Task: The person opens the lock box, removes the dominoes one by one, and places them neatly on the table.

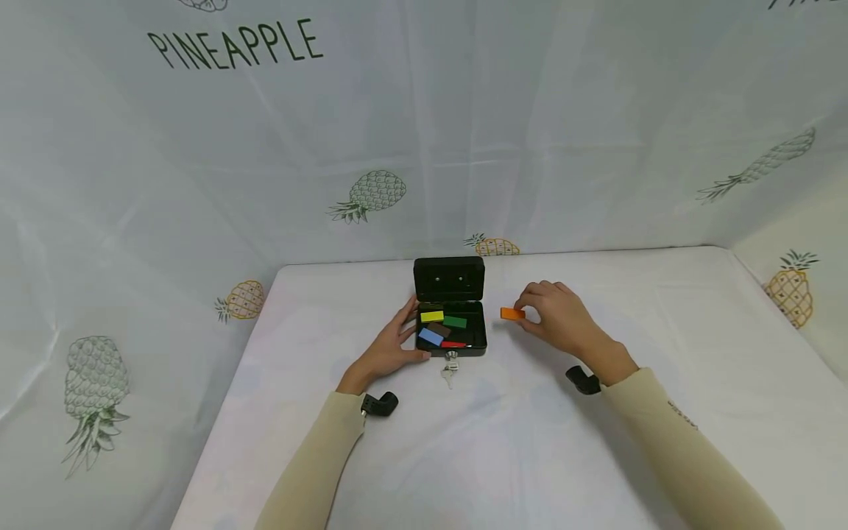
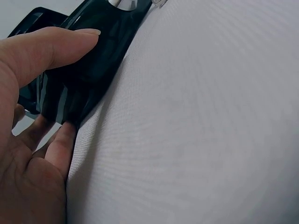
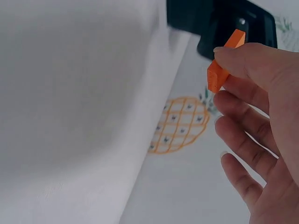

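A small black cash box [image 1: 486, 340] stands on the table with its lid [image 1: 449, 280] raised. Inside lie a yellow block [image 1: 432, 316], a green block [image 1: 455, 322], a brown block [image 1: 439, 330], a blue block [image 1: 430, 336] and a red block [image 1: 453, 344]. My left hand [image 1: 391, 350] grips the box at its left side, thumb [image 2: 70, 46] across the front and the other fingers along the side. To the right of the box, my right hand [image 1: 559, 316] pinches an orange block [image 3: 226, 60] between thumb and fingers, above the table.
Keys [image 1: 447, 375] hang from the lock at the box's front. A white cloth [image 1: 424, 456] covers the table. Behind it hangs a white curtain [image 1: 563, 147] printed with pineapples. Dark bands with black mounts [image 1: 380, 404] sit at both wrists.
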Demonstrator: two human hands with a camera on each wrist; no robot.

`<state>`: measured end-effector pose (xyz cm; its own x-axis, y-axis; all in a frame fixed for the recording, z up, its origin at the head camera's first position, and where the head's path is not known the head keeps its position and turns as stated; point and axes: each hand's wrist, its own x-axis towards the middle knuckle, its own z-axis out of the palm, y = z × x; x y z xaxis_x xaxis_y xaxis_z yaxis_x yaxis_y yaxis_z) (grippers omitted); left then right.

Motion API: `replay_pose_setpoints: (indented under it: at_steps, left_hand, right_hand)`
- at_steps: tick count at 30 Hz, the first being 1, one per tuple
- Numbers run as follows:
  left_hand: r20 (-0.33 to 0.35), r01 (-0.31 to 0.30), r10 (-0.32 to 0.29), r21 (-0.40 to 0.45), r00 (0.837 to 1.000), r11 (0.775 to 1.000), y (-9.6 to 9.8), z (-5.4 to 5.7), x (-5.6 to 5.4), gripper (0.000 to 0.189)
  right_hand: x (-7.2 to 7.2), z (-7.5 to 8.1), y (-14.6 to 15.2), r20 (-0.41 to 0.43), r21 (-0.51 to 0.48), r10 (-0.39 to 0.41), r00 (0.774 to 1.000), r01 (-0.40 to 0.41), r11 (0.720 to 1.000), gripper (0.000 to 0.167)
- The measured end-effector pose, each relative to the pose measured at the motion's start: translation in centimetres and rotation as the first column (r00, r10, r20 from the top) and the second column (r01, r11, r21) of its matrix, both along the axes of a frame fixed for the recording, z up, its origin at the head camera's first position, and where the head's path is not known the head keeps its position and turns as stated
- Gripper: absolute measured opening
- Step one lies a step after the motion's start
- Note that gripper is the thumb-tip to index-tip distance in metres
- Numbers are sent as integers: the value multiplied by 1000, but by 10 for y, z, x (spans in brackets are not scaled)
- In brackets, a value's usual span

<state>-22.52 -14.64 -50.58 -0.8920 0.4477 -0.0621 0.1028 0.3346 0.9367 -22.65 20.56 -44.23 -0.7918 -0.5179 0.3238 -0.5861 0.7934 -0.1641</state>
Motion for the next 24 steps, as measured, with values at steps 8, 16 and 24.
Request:
replay_pose_setpoints:
  at_steps: [8,16,24]
  left_hand:
    - [3,-3,3,0,1000,1000,0,0,4,117]
    - [-13,2,-2,9,1000,1000,1,-1,6,118]
    - [-6,6,-6,11,1000,1000,0,-4,5,117]
  right_hand:
    - [-6,-4,21,-3,-8,-25,1000,25,1000,17]
    - [-15,-8,35,19,11,-34,999,33,999,19]
    - [-26,-15,41,15,35,-38,999,37,999,16]
